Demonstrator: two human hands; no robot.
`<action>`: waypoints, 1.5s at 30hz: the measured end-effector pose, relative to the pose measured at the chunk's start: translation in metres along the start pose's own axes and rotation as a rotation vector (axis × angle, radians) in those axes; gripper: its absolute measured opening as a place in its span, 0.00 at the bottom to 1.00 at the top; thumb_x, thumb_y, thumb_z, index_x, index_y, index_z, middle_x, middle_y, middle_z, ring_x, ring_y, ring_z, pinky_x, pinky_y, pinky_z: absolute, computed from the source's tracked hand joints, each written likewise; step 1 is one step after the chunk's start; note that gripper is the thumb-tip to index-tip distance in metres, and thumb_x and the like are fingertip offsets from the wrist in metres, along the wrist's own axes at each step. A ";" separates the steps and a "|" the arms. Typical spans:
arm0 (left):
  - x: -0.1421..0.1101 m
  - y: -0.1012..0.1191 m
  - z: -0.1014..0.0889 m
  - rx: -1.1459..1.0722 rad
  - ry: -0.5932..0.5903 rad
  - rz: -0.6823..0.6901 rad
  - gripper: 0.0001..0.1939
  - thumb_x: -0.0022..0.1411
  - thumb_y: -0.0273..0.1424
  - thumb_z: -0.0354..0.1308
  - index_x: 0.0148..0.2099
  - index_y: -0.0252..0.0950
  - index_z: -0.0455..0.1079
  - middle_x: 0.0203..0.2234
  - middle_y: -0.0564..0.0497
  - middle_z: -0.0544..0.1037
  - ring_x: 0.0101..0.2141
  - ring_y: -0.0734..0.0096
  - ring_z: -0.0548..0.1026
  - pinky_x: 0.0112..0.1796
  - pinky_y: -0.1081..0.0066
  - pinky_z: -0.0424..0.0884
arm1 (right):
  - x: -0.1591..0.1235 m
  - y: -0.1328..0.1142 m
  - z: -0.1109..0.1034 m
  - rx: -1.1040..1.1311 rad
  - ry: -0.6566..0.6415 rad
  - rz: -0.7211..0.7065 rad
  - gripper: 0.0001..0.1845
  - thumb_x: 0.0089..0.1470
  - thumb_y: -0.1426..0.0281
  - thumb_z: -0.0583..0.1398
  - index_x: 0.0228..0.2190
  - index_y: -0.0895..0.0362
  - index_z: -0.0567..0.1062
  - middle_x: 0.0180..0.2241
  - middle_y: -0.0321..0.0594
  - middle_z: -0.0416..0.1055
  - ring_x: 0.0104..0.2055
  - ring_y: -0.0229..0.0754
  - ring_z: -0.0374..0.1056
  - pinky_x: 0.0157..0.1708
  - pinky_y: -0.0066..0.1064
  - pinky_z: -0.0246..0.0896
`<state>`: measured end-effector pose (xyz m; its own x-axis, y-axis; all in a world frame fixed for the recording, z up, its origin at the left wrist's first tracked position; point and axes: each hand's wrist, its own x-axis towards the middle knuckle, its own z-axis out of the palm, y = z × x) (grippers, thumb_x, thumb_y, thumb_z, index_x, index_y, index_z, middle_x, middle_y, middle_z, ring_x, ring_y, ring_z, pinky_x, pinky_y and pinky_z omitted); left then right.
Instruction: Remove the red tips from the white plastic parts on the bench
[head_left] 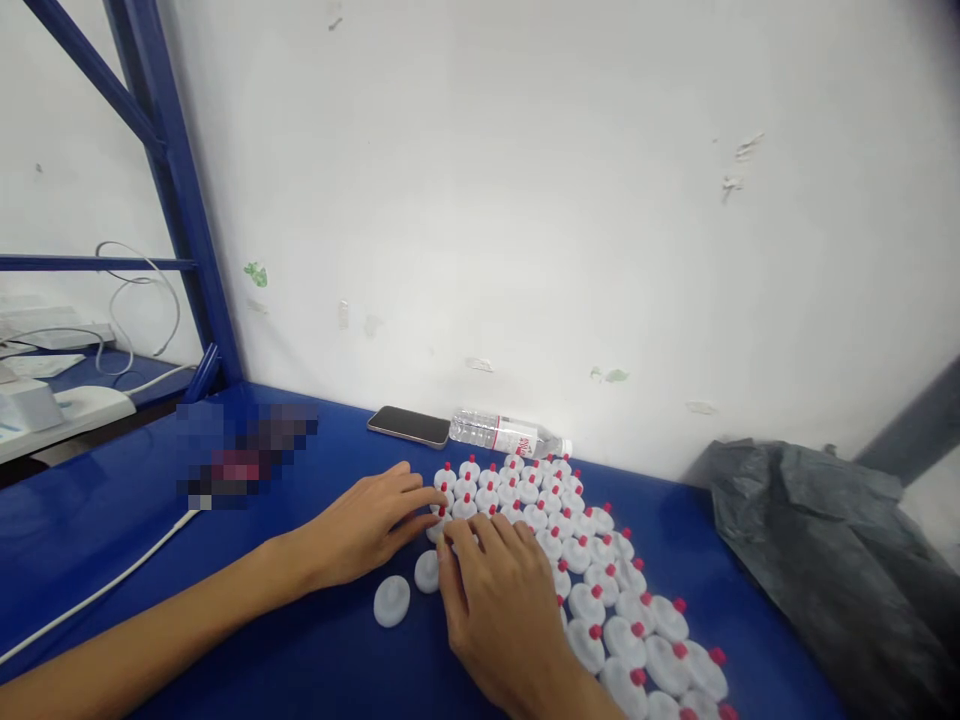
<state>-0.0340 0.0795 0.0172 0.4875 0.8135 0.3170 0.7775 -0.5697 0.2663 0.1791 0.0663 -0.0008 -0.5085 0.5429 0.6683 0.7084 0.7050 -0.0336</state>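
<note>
White rounded piece [433,533] sits between the two hands, partly covered, just off the left fingertips and right beside the right thumb and index finger. Left hand [361,530] reaches in from the left, its thumb and index finger pointing right toward a small red tip [442,511]; whether that grip is closed on the piece or only resting against it cannot be told. Right hand [504,600] is palm down with fingers bent, and its fingertips are too hidden to show whether they grasp anything.

Being round, the piece shows no clear long axis. It lies to the right of the left grip and at the far left edge of the right one, so neither hand is plainly nearer. Closer to the person, a white disc [427,572] lies just beside the right thumb, and another disc [391,601] lies farther left; neither shows a red tip. The red-tipped white pieces [586,645] spread beyond and to the right of the right hand, across the blue desk [315,655].
</note>
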 end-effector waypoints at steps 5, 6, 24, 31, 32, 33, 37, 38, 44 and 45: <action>0.002 0.007 -0.003 -0.123 0.096 -0.096 0.07 0.72 0.34 0.54 0.43 0.42 0.74 0.28 0.55 0.71 0.32 0.65 0.68 0.34 0.66 0.63 | 0.002 0.004 -0.001 0.013 0.023 0.018 0.10 0.63 0.71 0.55 0.43 0.52 0.75 0.37 0.38 0.79 0.38 0.48 0.74 0.42 0.43 0.64; 0.003 0.010 -0.005 -0.164 0.120 -0.118 0.08 0.72 0.35 0.54 0.42 0.41 0.73 0.27 0.56 0.70 0.31 0.67 0.67 0.33 0.67 0.64 | 0.003 0.004 -0.002 0.018 0.043 0.024 0.13 0.63 0.69 0.56 0.48 0.52 0.75 0.41 0.39 0.79 0.41 0.49 0.74 0.43 0.43 0.66; -0.007 0.035 -0.011 -0.285 0.057 -0.021 0.14 0.72 0.36 0.48 0.32 0.42 0.64 0.26 0.53 0.70 0.30 0.62 0.66 0.33 0.61 0.60 | 0.002 0.002 0.000 0.218 0.135 -0.081 0.13 0.64 0.72 0.57 0.49 0.55 0.74 0.43 0.37 0.80 0.43 0.47 0.74 0.52 0.44 0.62; 0.000 0.038 -0.013 -0.632 0.018 -0.195 0.21 0.72 0.41 0.45 0.25 0.40 0.55 0.21 0.58 0.59 0.24 0.70 0.58 0.28 0.67 0.58 | 0.003 -0.003 -0.005 0.218 0.106 -0.068 0.11 0.65 0.69 0.57 0.47 0.55 0.75 0.41 0.38 0.80 0.42 0.47 0.73 0.53 0.45 0.57; 0.002 0.040 -0.014 -0.698 0.015 -0.227 0.21 0.71 0.42 0.45 0.25 0.41 0.54 0.21 0.59 0.58 0.24 0.71 0.57 0.27 0.68 0.58 | 0.004 -0.004 -0.007 0.209 0.110 -0.067 0.12 0.65 0.69 0.57 0.47 0.55 0.75 0.40 0.39 0.79 0.41 0.48 0.73 0.52 0.45 0.58; 0.003 0.042 -0.014 -0.758 0.017 -0.259 0.21 0.70 0.43 0.46 0.24 0.41 0.54 0.21 0.59 0.56 0.24 0.71 0.55 0.26 0.69 0.57 | 0.006 -0.006 -0.009 0.199 0.114 -0.068 0.12 0.65 0.69 0.57 0.47 0.56 0.75 0.39 0.39 0.79 0.40 0.48 0.72 0.51 0.45 0.58; 0.006 0.044 -0.012 -0.915 0.048 -0.387 0.21 0.65 0.43 0.49 0.22 0.41 0.51 0.19 0.60 0.50 0.22 0.73 0.48 0.21 0.70 0.50 | 0.012 -0.010 -0.015 0.102 0.140 -0.102 0.13 0.64 0.70 0.57 0.48 0.58 0.75 0.37 0.40 0.79 0.38 0.48 0.72 0.51 0.45 0.59; 0.007 0.043 -0.011 -0.942 0.052 -0.419 0.21 0.64 0.44 0.49 0.22 0.42 0.50 0.18 0.61 0.49 0.21 0.74 0.46 0.20 0.70 0.47 | 0.013 -0.010 -0.016 0.052 0.140 -0.114 0.13 0.63 0.71 0.57 0.48 0.58 0.75 0.36 0.40 0.79 0.38 0.48 0.72 0.51 0.46 0.59; 0.010 0.039 -0.006 -1.053 0.031 -0.540 0.24 0.60 0.48 0.52 0.21 0.42 0.48 0.15 0.63 0.47 0.18 0.77 0.42 0.18 0.72 0.42 | 0.014 -0.014 -0.020 -0.194 0.148 -0.159 0.17 0.58 0.74 0.59 0.49 0.60 0.76 0.36 0.43 0.78 0.39 0.50 0.71 0.51 0.48 0.60; 0.010 0.041 -0.005 -1.054 0.028 -0.554 0.25 0.60 0.49 0.53 0.21 0.42 0.49 0.15 0.63 0.47 0.18 0.77 0.42 0.17 0.73 0.42 | 0.014 -0.016 -0.020 -0.208 0.147 -0.156 0.17 0.58 0.75 0.59 0.49 0.60 0.77 0.37 0.43 0.78 0.40 0.50 0.71 0.51 0.47 0.60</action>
<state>0.0008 0.0642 0.0359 0.1694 0.9837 -0.0609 0.1636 0.0329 0.9860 0.1710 0.0535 0.0240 -0.5536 0.3527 0.7544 0.7200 0.6579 0.2208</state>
